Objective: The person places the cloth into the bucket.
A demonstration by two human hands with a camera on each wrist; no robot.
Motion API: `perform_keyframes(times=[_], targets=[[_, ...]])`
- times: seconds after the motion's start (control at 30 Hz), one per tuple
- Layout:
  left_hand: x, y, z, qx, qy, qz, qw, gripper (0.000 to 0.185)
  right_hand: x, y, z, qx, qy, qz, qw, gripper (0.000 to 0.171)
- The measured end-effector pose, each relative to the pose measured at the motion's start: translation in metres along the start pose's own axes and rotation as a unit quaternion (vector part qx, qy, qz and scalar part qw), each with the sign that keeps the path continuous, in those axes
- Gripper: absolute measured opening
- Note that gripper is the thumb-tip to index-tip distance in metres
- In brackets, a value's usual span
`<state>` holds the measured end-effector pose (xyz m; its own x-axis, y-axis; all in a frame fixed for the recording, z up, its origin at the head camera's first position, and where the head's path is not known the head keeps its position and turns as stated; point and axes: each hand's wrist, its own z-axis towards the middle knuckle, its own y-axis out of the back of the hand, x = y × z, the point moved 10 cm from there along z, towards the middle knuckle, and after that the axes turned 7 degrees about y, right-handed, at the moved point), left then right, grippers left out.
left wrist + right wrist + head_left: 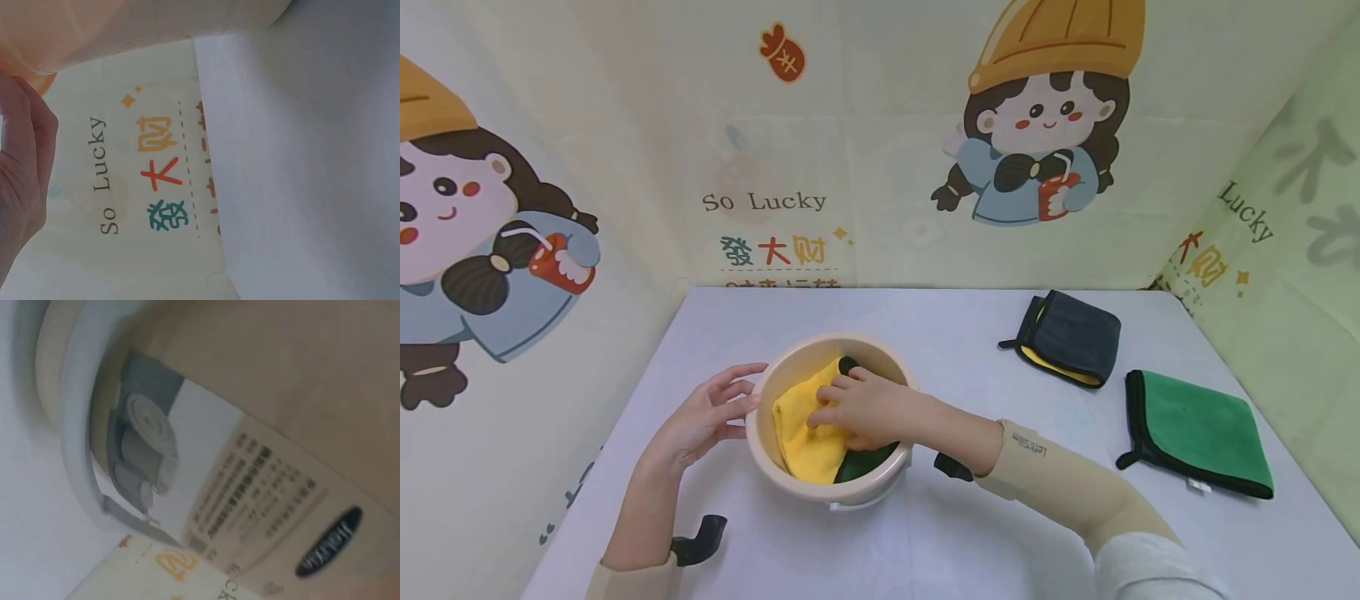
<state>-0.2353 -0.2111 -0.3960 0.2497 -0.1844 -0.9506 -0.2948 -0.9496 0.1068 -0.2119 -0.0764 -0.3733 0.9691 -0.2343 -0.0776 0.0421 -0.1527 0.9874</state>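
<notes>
A beige bucket (760,454) stands on the white table, its label and pale handle (75,437) large in the right wrist view. Inside it lies a yellow cloth (797,417), dark-edged at one corner, with a dark green cloth (865,463) showing beside it. My right hand (868,408) reaches over the right rim into the bucket, and its spread, slightly bent fingers touch the yellow cloth. At the bucket's left side, my left hand (711,412) rests its spread fingers against the outside, near the rim.
To the right on the table lie a folded dark grey cloth (1071,333) with yellow inside and a folded green cloth (1198,429) with black edging. A printed curtain (880,242) hangs behind the table and along both sides.
</notes>
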Motion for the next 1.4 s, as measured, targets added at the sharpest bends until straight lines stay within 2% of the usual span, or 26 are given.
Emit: perform_keyframes(times=[0.17, 0.27, 0.37, 0.5, 0.6, 0.73, 0.9, 1.17, 1.4], targets=[[0.001, 0.001, 0.001, -0.006, -0.002, 0.009, 0.9999, 0.049, -0.009, 0.02, -0.019, -0.06, -0.024, 0.032, 0.997, 0.045], [0.0, 0.001, 0.001, -0.004, -0.004, 0.008, 1.0, 0.049, -0.02, 0.032, -0.036, -0.108, -0.047, 0.053, 0.992, 0.044], [0.0, 0.0, 0.001, -0.002, -0.005, 0.006, 1.0, 0.049, -0.034, 0.042, -0.056, -0.157, -0.081, 0.067, 0.982, 0.042], [0.0, 0.0, 0.001, -0.001, -0.002, 0.003, 1.0, 0.05, -0.06, 0.046, -0.091, -0.218, -0.148, 0.069, 0.962, 0.044], [0.0, 0.0, 0.001, 0.0, -0.001, 0.003, 1.0, 0.05, -0.082, 0.042, -0.122, -0.249, -0.211, 0.061, 0.943, 0.046], [0.0, 0.0, 0.001, 0.0, 0.002, 0.002, 1.0, 0.051, -0.11, 0.027, -0.165, -0.261, -0.289, 0.046, 0.92, 0.049], [0.0, 0.0, 0.001, 0.0, 0.001, 0.004, 1.0, 0.05, -0.136, 0.002, -0.223, -0.271, -0.364, 0.033, 0.891, 0.052], [0.0, 0.0, 0.0, 0.005, -0.004, 0.002, 1.0, 0.048, -0.154, -0.041, -0.316, -0.259, -0.5, 0.092, 0.821, 0.06], [0.003, 0.001, 0.002, 0.006, -0.003, -0.003, 1.0, 0.047, -0.154, -0.083, -0.38, -0.213, -0.595, 0.122, 0.766, 0.072]])
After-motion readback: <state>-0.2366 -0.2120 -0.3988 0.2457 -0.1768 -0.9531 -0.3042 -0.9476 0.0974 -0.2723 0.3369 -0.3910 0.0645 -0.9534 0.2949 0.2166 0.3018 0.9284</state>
